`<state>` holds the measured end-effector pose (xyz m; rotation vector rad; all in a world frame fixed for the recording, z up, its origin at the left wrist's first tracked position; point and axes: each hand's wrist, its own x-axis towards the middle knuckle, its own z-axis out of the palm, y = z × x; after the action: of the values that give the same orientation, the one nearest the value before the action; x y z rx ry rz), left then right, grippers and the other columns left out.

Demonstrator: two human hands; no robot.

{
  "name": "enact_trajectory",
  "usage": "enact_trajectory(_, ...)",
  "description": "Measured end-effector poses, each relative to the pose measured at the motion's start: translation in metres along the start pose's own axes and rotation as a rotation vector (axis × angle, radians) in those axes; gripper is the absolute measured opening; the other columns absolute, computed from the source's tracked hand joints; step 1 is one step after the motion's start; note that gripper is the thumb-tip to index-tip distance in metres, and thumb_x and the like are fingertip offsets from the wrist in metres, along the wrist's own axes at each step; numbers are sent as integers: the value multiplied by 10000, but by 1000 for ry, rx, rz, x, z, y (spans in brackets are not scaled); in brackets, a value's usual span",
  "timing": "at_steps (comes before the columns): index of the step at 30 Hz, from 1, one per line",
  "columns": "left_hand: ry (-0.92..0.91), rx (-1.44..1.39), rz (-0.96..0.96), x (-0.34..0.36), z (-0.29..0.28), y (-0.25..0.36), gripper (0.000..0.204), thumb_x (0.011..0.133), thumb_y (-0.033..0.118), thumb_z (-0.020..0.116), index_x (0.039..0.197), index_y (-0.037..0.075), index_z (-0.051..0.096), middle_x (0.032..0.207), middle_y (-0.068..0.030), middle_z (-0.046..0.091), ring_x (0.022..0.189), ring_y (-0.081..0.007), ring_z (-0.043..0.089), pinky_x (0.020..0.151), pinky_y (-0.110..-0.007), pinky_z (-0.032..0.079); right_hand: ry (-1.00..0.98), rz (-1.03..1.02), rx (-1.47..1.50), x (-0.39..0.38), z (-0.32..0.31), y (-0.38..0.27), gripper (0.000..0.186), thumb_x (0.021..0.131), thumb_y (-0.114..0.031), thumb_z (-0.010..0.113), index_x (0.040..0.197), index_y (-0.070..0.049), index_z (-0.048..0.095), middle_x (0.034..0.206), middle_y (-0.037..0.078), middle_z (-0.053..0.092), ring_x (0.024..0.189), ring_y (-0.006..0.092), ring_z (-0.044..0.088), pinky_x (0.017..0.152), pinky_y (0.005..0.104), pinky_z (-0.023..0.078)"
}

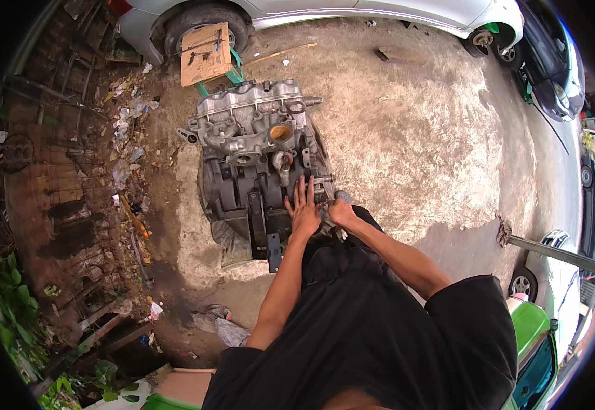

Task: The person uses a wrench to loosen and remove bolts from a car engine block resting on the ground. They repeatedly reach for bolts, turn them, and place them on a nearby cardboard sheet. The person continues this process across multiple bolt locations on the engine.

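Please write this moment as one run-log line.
left hand: spread open on engine | right hand: at engine's right edge, grip unclear | beyond engine: brown board on green stool

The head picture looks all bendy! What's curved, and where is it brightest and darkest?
Head view: the silver car bends along the top; head view: the sunny-looking concrete floor right of the engine glares brightest; head view: the corners are black, darkest of all.

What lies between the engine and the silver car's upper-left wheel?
In the head view, a green stand with a brown board on top sits between the engine and the wheel, which the board partly hides.
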<state>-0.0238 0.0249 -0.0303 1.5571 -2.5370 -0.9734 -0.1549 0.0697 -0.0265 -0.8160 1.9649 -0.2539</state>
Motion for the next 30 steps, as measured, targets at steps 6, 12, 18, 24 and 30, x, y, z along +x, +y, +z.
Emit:
enact_trajectory(6,20,-34,2,0,-5,1,860,956,162,628,1633,266,108,1700,-28,54,1558,-257,108,1192,-631,89,-117,108,-16,-3,-17,-20,468,1008,-301,462,1236,74,625,1248,292,640,1143,448,642,813,489,596)
enact_trajectory(12,24,-17,-13,-2,-6,4,862,956,177,633,1633,273,107,1701,-29,57,1557,-255,112,1202,-615,91,-220,-1,-293,19,-9,-10,308,987,-187,507,1191,4,635,1073,226,652,948,375,674,654,479,577)
enact_trajectory(18,55,-8,2,0,-2,2,903,945,195,653,1634,279,77,1702,-10,56,1555,-234,121,1206,-605,71,-121,160,398,22,1,5,264,1009,-253,502,835,-54,500,608,58,465,442,174,391,381,390,335)
enact_trajectory(24,59,19,-8,-2,3,0,897,946,200,643,1635,279,74,1702,-14,45,1556,-237,118,1202,-608,73,-175,222,513,11,-4,11,452,942,-297,517,1191,64,628,1129,332,660,1076,470,656,800,496,565)
enact_trajectory(30,104,0,17,1,8,-1,866,949,195,635,1633,262,106,1701,-21,72,1553,-247,136,1192,-617,89,-28,58,406,24,16,27,524,962,-352,534,1120,143,605,1090,370,645,1035,462,675,776,488,573)
